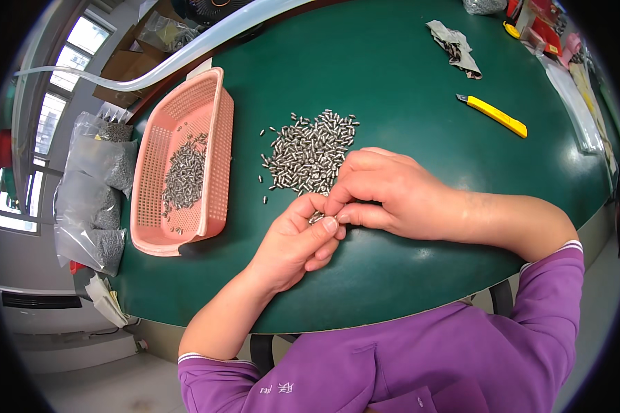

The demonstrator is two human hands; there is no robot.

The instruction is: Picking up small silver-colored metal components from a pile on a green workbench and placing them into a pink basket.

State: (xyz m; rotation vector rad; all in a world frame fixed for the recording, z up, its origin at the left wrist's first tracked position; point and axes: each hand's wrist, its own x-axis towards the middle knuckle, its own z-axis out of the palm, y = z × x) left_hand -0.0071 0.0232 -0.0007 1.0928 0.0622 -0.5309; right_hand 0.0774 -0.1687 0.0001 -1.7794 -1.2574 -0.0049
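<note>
Right of the pink, perforated plastic basket (218, 155), a heap of small, rounded silver metal pieces (308, 153) is lying; also rightward, the left hand (291, 244) is cupping a few, while the right hand (386, 193) is pinching narrowly, on what I cannot tell. Loosening fingers would be scattering pieces.

Along the left edge of the tabletop (393, 286), bags (93, 199) sit left of a basket (220, 168) holding pieces (184, 175). Right of the basket lies a pile (310, 151), with the left hand (295, 241) and right hand (396, 196) on its near side; toward the right edge lies a cutter (499, 117), a wad (456, 49) behind it.
</note>
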